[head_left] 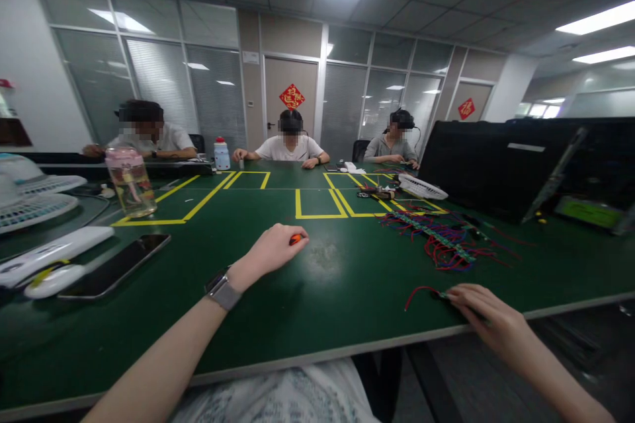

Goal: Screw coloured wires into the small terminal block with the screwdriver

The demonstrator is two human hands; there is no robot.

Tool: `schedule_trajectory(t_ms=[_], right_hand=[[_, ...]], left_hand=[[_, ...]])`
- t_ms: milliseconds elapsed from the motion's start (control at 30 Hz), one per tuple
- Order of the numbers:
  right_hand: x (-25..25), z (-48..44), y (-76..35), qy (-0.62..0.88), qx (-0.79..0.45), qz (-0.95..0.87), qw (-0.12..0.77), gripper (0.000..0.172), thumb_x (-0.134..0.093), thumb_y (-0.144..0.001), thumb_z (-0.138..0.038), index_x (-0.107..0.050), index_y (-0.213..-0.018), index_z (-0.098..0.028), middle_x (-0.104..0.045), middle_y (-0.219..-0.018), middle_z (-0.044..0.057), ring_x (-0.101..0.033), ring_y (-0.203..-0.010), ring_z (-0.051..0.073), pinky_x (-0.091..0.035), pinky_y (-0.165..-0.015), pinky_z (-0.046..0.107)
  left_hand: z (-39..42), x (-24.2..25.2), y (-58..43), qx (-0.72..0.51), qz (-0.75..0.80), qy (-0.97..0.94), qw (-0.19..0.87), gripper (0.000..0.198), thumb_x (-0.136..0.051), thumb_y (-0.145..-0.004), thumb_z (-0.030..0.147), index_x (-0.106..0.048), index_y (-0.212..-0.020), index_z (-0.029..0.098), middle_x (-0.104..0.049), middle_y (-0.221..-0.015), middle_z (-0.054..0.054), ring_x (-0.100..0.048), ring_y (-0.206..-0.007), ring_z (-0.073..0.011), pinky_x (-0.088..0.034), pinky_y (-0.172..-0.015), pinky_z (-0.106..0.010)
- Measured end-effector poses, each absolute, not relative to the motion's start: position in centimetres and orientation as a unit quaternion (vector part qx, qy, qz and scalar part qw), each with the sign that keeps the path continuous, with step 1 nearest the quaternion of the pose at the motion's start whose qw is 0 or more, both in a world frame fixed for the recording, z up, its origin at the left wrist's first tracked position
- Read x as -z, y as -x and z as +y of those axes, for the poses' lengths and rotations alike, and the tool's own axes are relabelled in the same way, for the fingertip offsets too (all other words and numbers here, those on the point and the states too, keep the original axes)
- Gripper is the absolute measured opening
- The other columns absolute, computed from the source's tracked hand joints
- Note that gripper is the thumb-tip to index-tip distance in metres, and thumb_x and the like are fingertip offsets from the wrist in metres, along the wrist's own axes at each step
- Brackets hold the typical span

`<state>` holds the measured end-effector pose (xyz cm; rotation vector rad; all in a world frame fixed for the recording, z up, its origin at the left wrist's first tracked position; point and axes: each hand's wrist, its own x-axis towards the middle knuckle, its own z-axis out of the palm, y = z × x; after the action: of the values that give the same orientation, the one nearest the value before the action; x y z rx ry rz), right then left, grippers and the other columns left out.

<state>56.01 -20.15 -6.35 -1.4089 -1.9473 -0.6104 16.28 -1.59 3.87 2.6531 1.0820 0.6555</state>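
Over the middle of the green table (317, 304), my left hand (268, 251) is closed around a small orange-and-black object (296, 238). Most of that object is hidden by the fingers, so its kind cannot be made out. Near the front edge on the right, my right hand (491, 310) pinches a small circuit board (441, 295) at the tabletop. A red wire (415, 291) curls leftward from this board. Beyond the right hand lies a row of green circuit boards (436, 234) with many red and blue wires.
On the left are a phone (119, 268), a white mouse (54, 281), a clear bottle (129, 182) and white fans (37, 201). Yellow tape (322, 217) marks areas on the table. A black monitor (496, 165) stands right. Three people sit across, one at centre (288, 145).
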Motion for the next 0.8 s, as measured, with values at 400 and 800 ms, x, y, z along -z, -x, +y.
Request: schedule_trajectory(t_ms=[400, 800], right_hand=[[6.9, -22.3, -68.7, 0.651, 0.333, -0.667, 0.143, 0.034, -0.041, -0.086, -0.033, -0.070, -0.083, -0.016, -0.065, -0.093, 0.017, -0.062, -0.085, 0.028, -0.052, -0.073, 0.039], [7.3, -20.9, -67.0, 0.793, 0.232, -0.540, 0.159, 0.047, -0.034, -0.081, -0.036, -0.067, -0.107, -0.017, -0.065, -0.110, 0.016, -0.059, -0.101, 0.033, -0.047, -0.081, 0.048]], left_hand=[[-1.6, -3.7, -16.3, -0.206, 0.362, -0.901, 0.118, 0.035, -0.042, -0.088, 0.043, -0.069, -0.098, 0.023, -0.071, -0.097, -0.003, -0.065, -0.084, -0.0179, -0.046, -0.074, -0.026], [-1.9, -3.9, -16.5, -0.208, 0.355, -0.905, 0.109, 0.035, -0.042, -0.088, 0.042, -0.069, -0.098, 0.022, -0.071, -0.098, -0.004, -0.065, -0.086, -0.0195, -0.047, -0.076, -0.027]])
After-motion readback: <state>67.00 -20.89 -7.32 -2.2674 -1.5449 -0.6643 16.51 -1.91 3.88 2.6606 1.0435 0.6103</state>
